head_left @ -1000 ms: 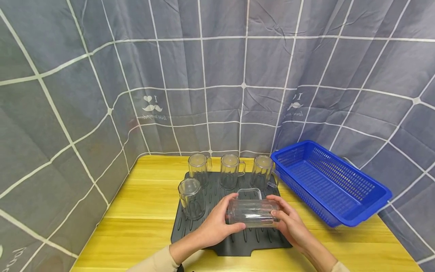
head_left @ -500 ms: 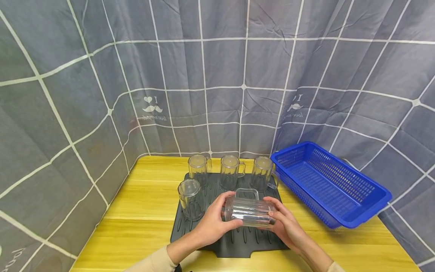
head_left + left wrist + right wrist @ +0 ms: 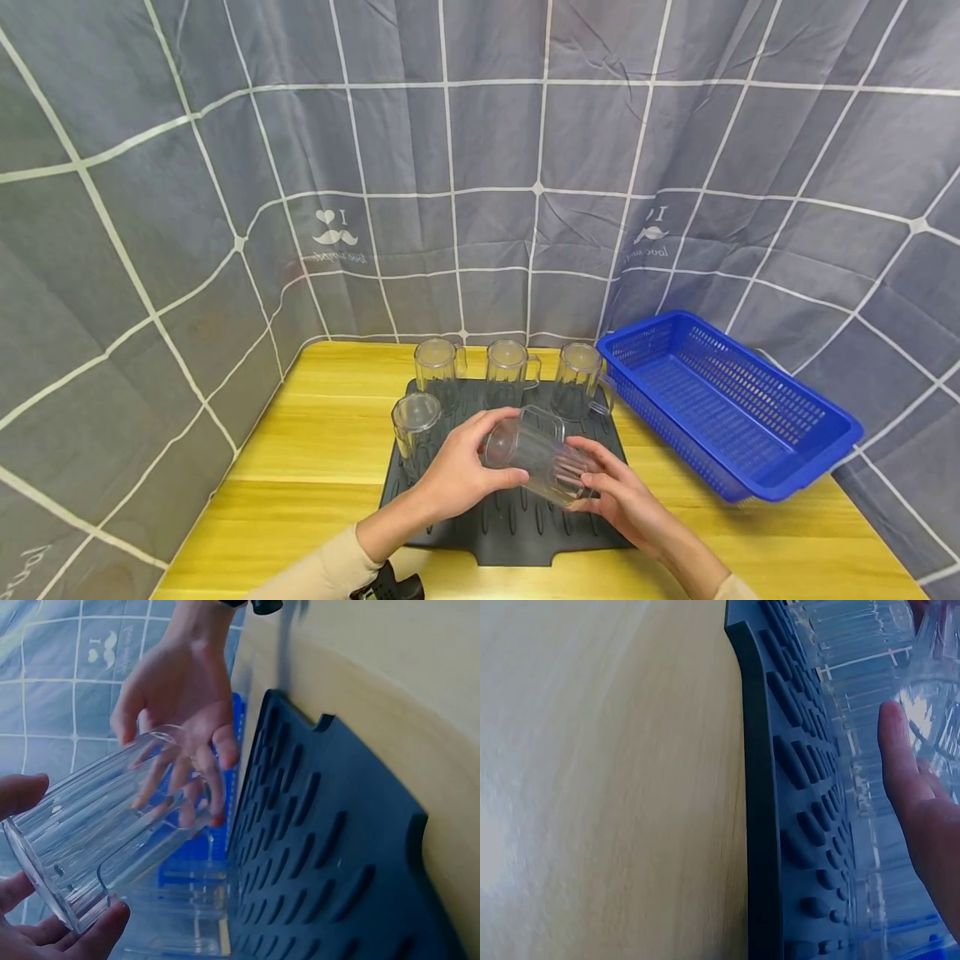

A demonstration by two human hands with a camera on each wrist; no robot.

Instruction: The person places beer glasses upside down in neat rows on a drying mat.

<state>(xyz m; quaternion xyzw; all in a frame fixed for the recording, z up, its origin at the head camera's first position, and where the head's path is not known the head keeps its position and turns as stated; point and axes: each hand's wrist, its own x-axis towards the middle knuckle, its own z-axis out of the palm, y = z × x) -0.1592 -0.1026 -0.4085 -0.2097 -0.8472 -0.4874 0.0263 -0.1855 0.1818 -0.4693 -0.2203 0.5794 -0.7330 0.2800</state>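
My left hand (image 3: 459, 477) grips a clear glass mug (image 3: 528, 460) round its base end, thumb on the near side. The mug is held tilted above a dark ridged mat (image 3: 517, 542), its mouth lower and to the right, its handle (image 3: 546, 419) on the far side. At the mouth end is my right hand (image 3: 626, 504), its fingers loosely spread at the rim. In the left wrist view the right palm (image 3: 187, 690) faces the mug (image 3: 97, 817), and its fingers show through the glass. A right finger (image 3: 900, 754) lies straight beside the glass in the right wrist view.
Three glass mugs line the mat's back edge: a left one (image 3: 437, 371), a middle one (image 3: 507, 371) and a right one (image 3: 577, 379). Another mug (image 3: 417, 429) stands at the mat's left. A blue plastic basket (image 3: 727, 400) sits right on the wooden table (image 3: 315, 467), before a grey checked curtain (image 3: 487, 150).
The mug has gone from level to tilted, its base end raised and its mouth end lowered. Both hands have shifted slightly left, and the right hand's fingers have loosened at the rim.
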